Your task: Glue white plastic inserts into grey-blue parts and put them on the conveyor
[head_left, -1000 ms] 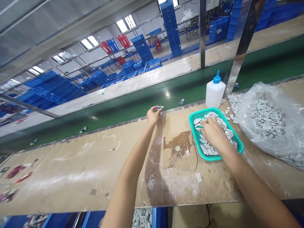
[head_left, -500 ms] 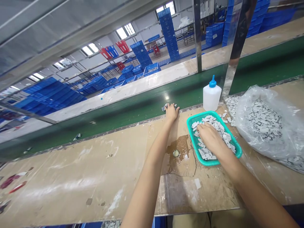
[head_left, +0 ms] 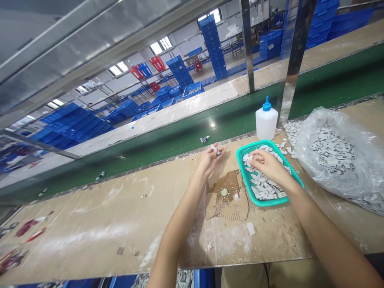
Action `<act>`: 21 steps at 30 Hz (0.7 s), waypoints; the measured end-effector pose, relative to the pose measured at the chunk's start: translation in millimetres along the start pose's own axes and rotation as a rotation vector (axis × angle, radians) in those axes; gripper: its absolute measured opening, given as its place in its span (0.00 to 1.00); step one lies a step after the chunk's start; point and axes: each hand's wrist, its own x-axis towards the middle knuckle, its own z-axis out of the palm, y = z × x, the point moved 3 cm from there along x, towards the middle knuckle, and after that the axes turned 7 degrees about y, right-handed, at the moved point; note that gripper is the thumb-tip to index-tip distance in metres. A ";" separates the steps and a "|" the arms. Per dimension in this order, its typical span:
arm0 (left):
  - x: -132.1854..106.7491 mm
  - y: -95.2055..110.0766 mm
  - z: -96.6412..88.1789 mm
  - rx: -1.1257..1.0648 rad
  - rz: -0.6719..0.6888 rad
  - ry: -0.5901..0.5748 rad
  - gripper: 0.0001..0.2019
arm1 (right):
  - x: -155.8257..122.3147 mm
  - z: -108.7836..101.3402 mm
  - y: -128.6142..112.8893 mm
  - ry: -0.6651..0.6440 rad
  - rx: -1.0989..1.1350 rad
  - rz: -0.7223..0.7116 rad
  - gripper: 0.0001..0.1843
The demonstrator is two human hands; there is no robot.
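Observation:
My left hand (head_left: 209,161) is above the table's far edge, palm turned up, its fingers closed on a small white-and-dark plastic part (head_left: 215,150). Over the left side of a green plastic basket (head_left: 251,196), my right hand (head_left: 267,165) has thumb and fingers pinched together. Whatever sits in that pinch blends with the small white plastic pieces (head_left: 267,188) filling the basket. Beyond my left hand, another white-and-dark part (head_left: 205,139) lies on the green conveyor belt (head_left: 177,141). Left of the basket, a round pale disc (head_left: 224,193) rests on a wet, glue-stained cardboard piece (head_left: 235,208).
A white squeeze bottle (head_left: 266,123) with a blue nozzle stands behind the basket. To the right slumps a clear plastic bag (head_left: 309,156) of white pieces. A metal post (head_left: 291,88) rises by the belt. More parts (head_left: 101,175) lie on the belt at left.
My left hand has come back off the belt toward me and turned palm up, with a part in its fingers. My right hand has lifted slightly from the pieces, fingers pinched.

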 end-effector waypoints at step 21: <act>-91.5 -35.9 -57.6 -0.702 -0.387 -0.080 0.04 | -52.9 66.6 -24.0 -0.271 -0.277 -0.331 0.11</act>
